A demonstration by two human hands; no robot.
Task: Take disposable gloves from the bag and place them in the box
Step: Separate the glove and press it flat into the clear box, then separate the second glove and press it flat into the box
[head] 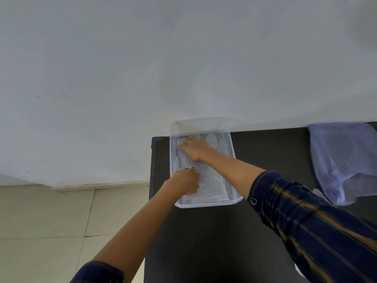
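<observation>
Both hands, the right hand (194, 148) spread flat and the left hand (186, 181) pinching, press clear gloves (212, 186) into the box (234, 199); the thin film could cling and lift out on withdrawal.

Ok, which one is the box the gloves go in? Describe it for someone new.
Start at the black table against the pale wall. At its far left corner sits the clear plastic box, with both hands inside pressing on the gloves. Unlike the crumpled bag on the right, it is rigid and rectangular.
</observation>
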